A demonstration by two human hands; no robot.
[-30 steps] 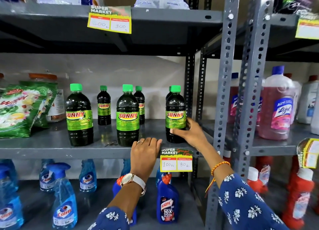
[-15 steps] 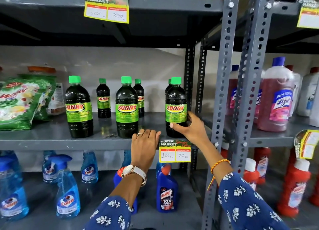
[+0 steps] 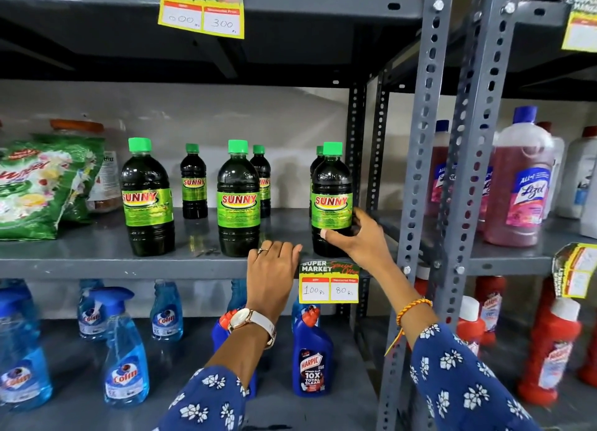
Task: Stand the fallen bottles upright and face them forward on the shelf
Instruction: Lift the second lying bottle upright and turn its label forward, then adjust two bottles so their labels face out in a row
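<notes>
Head view: three large Sunny bottles stand upright, labels forward, along the near edge of a grey metal shelf [image 3: 97, 259], at left [image 3: 147, 198], middle [image 3: 238, 201] and right [image 3: 331, 204], with smaller ones far behind. A person's left hand [image 3: 273, 275] lies flat and released on the shelf lip. Right hand [image 3: 361, 240] grasps the right bottle's lower body, above a yellow price tag [image 3: 329, 283].

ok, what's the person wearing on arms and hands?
Both arms have dark blue sleeves printed with white flowers. The left hand has a ring on one finger and a round watch with a white strap. The right wrist has an orange and yellow thread band.
</notes>
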